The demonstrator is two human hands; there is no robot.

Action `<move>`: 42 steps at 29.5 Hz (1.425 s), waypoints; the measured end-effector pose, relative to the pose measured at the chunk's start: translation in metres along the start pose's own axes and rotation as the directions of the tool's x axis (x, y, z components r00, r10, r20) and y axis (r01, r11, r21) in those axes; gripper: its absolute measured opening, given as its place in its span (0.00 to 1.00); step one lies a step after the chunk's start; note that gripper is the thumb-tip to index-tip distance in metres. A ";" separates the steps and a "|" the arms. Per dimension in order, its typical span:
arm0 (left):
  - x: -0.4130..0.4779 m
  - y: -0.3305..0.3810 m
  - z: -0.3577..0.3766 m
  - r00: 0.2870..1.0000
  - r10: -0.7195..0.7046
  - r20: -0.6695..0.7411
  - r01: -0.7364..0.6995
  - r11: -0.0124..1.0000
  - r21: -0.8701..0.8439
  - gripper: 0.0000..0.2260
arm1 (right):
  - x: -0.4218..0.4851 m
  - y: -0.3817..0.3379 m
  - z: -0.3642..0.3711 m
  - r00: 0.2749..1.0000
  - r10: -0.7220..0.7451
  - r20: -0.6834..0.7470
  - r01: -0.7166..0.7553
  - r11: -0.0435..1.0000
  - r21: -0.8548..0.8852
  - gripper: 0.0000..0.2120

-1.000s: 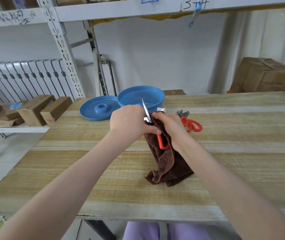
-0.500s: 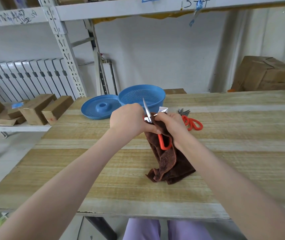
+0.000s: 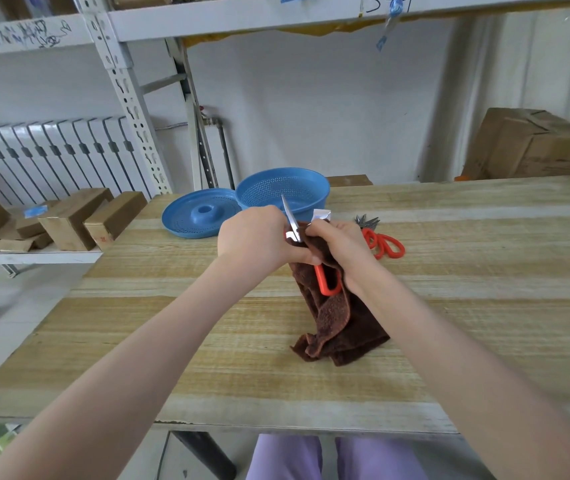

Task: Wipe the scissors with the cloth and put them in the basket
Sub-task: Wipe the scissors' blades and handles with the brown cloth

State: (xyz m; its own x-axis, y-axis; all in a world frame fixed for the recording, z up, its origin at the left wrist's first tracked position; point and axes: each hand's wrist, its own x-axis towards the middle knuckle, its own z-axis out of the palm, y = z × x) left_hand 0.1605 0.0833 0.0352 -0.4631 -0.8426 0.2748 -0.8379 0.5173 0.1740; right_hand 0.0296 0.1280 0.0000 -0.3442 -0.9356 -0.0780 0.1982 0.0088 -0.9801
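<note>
No real change vs 0.5 s ago: left hand (image 3: 259, 239) grip clenched on scissors (image 3: 326, 280), right hand (image 3: 340, 244) on cloth (image 3: 337, 323).

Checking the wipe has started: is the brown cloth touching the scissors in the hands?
Touching. The head view shows the brown cloth wrapped against the held scissors, behind the orange handle.

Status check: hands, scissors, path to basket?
Left hand grips scissors, blade up. Right hand presses cloth on them. Basket open behind, unobstructed.
</note>
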 end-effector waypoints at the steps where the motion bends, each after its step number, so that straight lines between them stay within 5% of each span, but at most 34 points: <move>1: 0.000 0.000 0.000 1.000 -0.002 -0.005 0.002 1.000 -0.001 0.28 | 0.000 0.000 0.000 1.000 -0.006 0.003 0.006 1.000 -0.011 0.10; 20: 0.001 -0.002 0.002 0.999 -0.015 0.051 0.013 0.999 0.037 0.28 | -0.003 0.004 0.000 1.000 0.009 -0.001 -0.009 0.999 -0.032 0.10; 28: 0.003 -0.003 -0.002 1.000 0.000 0.027 -0.001 0.999 0.037 0.28 | -0.003 0.001 0.000 0.999 -0.015 0.043 0.018 0.998 -0.056 0.23; 42: 0.005 -0.002 -0.004 1.000 0.023 0.020 -0.023 0.999 0.040 0.30 | -0.001 -0.004 -0.003 0.996 -0.019 0.084 0.021 1.000 -0.020 0.20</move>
State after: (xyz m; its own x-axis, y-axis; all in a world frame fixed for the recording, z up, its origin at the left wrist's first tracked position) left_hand 0.1608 0.0784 0.0396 -0.4876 -0.8335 0.2598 -0.8378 0.5304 0.1296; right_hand 0.0260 0.1302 0.0035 -0.2699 -0.9619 -0.0439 0.1731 -0.0036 -0.9849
